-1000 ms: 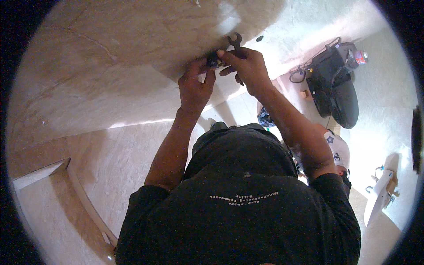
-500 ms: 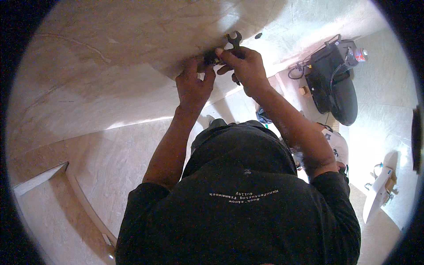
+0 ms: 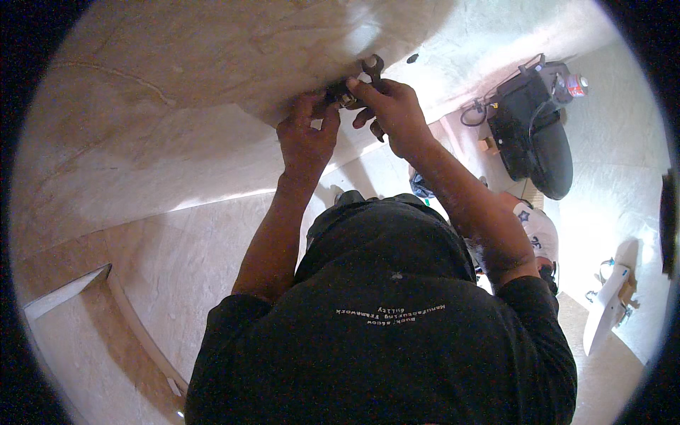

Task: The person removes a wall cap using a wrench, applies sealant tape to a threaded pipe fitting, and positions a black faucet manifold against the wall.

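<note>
Both my hands work close together at the tiled wall [image 3: 234, 134]. Between their fingertips is a small dark fitting with a shiny metal part [image 3: 346, 98]; its exact kind cannot be made out. My left hand [image 3: 306, 138] is pinched, with thumb and fingertips against the fitting's left side. My right hand [image 3: 398, 117] is closed on an open-end wrench [image 3: 373, 69], whose jaw sticks up past the knuckles. The right thumb and forefinger reach the fitting, while the other fingers curl loosely below. The palm hides most of the wrench's handle.
A dark hole [image 3: 413, 59] shows in the wall right of the wrench. Farther right stands a black toilet-like fixture [image 3: 524, 127] with a plastic bottle [image 3: 577, 86] on it. Another person in a white garment [image 3: 540, 230] is below my right arm. A white basin [image 3: 605, 308] is at far right.
My left hand has shifted slightly left and down. The lower fingers of my right hand have spread a little, and more of the shiny metal part shows. The wrench has moved slightly left.
</note>
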`<state>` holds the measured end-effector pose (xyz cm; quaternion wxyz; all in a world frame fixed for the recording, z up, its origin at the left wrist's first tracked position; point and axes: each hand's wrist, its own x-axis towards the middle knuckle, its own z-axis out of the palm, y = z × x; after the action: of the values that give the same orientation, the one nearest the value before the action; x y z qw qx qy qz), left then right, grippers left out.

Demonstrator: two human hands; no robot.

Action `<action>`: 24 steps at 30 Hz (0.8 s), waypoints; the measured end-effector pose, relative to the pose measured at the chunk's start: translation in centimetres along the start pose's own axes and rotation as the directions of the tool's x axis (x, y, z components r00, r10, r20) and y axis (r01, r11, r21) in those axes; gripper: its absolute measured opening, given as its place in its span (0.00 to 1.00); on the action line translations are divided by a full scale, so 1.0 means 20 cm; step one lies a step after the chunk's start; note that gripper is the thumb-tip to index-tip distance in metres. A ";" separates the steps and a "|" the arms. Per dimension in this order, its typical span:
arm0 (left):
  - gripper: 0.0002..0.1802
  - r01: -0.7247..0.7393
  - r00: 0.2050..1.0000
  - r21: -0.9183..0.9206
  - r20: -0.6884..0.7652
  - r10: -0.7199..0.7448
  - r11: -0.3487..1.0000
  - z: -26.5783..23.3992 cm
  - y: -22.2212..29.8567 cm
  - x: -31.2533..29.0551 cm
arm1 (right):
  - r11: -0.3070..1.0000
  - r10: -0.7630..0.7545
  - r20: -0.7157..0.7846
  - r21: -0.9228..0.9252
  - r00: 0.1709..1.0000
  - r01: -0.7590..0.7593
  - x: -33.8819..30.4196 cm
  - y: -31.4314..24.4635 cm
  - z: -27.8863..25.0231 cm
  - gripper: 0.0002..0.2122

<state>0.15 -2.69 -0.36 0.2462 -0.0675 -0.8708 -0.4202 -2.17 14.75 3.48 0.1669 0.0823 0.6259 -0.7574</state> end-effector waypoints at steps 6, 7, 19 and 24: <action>0.14 0.063 0.998 -0.096 0.001 -0.063 0.993 0.04 0.00 -0.03 | 0.988 -0.108 0.022 -0.109 0.994 0.110 0.03 -0.01 -0.01 0.17; 0.14 0.064 0.998 -0.097 -0.005 -0.065 0.993 0.03 -0.01 -0.03 | 0.987 -0.110 0.031 -0.114 0.993 0.113 0.03 -0.01 -0.01 0.18; 0.14 -0.061 0.997 -0.011 -0.043 0.060 0.998 0.00 0.00 -0.04 | 0.987 -0.034 0.027 0.159 0.999 0.030 -0.02 0.05 -0.02 0.18; 0.13 -0.217 0.974 0.110 -0.033 0.222 0.970 -0.02 -0.04 -0.02 | 0.979 -0.022 0.029 0.202 0.999 0.016 -0.02 0.07 0.00 0.18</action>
<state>0.35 -3.43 -0.84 0.3140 -0.1407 -0.8733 -0.3450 -1.24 14.62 2.26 0.1603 0.0810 0.5440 -0.8196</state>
